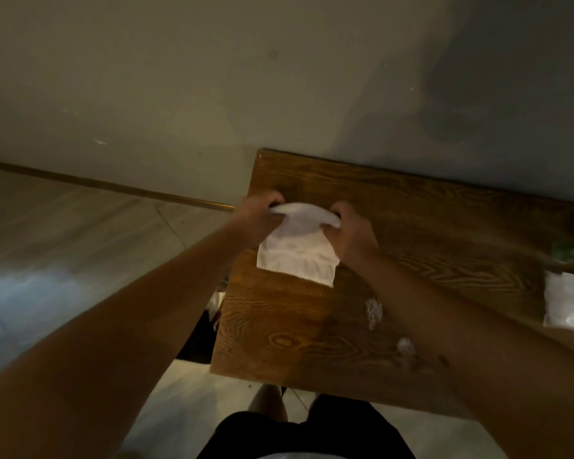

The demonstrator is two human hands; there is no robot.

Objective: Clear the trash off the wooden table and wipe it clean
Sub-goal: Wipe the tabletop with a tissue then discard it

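A white cloth (297, 253) hangs over the left part of the wooden table (428, 220), stretched between both hands. My left hand (257, 217) grips its upper left corner. Its upper right corner is gripped by my right hand (352, 233). The cloth's lower edge lies near the tabletop; whether it touches is unclear. Two small white crumpled scraps (373, 313) lie on the wood close to my right forearm. The frame is blurred by motion.
A grey wall runs right behind the table. At the right edge are a white plastic bag (567, 303) and something green (570, 250). Dark items (209, 313) sit under the table's left edge. Tiled floor (63, 243) spreads to the left.
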